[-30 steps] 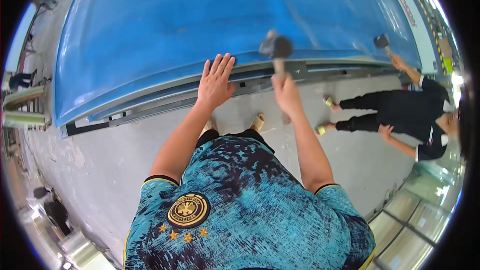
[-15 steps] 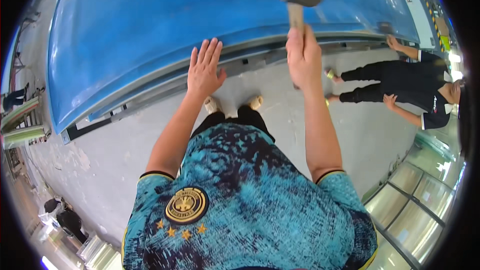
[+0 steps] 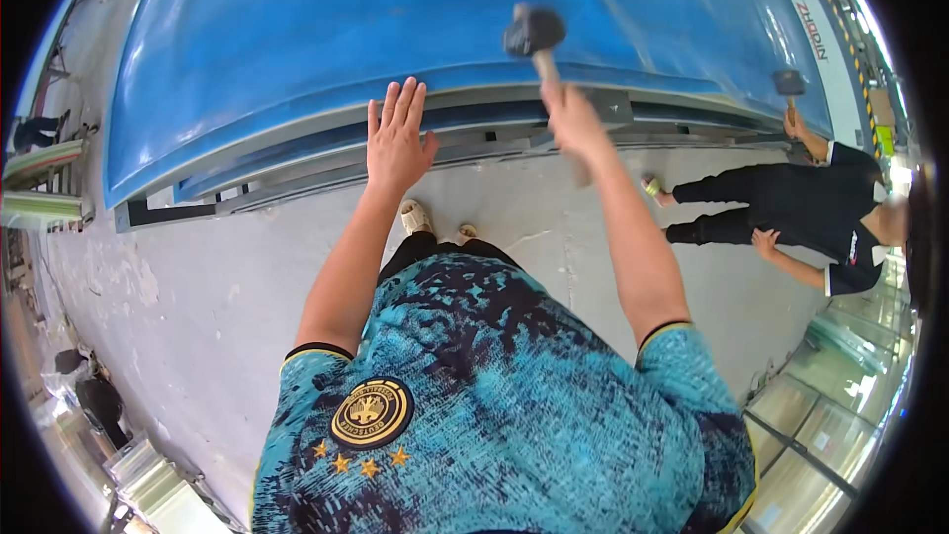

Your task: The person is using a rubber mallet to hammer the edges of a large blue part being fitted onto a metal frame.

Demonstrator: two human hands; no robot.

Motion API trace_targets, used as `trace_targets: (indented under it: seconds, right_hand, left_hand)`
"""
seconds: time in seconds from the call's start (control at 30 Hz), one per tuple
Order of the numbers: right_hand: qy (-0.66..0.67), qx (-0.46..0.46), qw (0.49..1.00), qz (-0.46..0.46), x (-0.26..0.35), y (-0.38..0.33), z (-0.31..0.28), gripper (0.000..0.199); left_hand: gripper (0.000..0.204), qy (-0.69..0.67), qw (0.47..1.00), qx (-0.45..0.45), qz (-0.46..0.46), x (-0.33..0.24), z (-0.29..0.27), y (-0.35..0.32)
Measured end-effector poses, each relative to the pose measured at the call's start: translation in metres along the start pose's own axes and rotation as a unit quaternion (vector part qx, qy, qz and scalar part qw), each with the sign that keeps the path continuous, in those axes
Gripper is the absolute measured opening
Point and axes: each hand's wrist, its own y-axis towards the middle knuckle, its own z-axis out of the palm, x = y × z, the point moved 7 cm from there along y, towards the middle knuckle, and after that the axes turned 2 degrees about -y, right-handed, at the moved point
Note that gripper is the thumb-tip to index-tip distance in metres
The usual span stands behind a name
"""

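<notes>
I have the left hand (image 3: 398, 143) at the edge of a glossy blue sheet (image 3: 326, 20), fingers straight, slightly spread; the right hand (image 3: 575, 124), fingers wrapped around a pale-handled, blunt black mallet (image 3: 537, 31), over that sheet; far right, a co-worker's hand (image 3: 795, 125) grips a second mallet (image 3: 789, 82).

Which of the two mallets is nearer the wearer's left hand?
The mallet in the wearer's right hand; the other mallet is in the co-worker's hand, farther right.

A workshop around us, scuffed grey floor (image 3: 217, 307) at left, blue surface (image 3: 346, 20) on metal frame (image 3: 613, 107) at top, mallet (image 3: 535, 32) upper centre, yellow-and-black striping (image 3: 840, 10) upper right
</notes>
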Motion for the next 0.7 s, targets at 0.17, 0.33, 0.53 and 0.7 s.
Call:
trace_targets:
  seconds: [0.17,0.33,0.53,0.7]
  right_hand:
    - [0.020,-0.134,0.988,-0.079,-0.004,-0.021,-0.051,0.060]
    - [0.035,0.069,0.996,0.050,-0.012,-0.023,-0.085,0.067]
    - [0.103,0.086,0.985,0.106,-0.100,0.003,-0.088,0.062]
    - [0.110,-0.161,0.978,0.071,-0.200,-0.002,-0.184,0.065]
  left_hand:
    - [0.091,-0.031,0.998,0.004,-0.063,-0.023,-0.003,-0.044]
    - [0.101,-0.012,0.946,0.125,-0.300,0.072,0.097,-0.268]
    - [0.087,-0.099,0.693,0.313,-0.642,0.117,0.114,-0.670]
    - [0.089,-0.077,0.663,0.301,-0.681,0.055,0.055,-0.758]
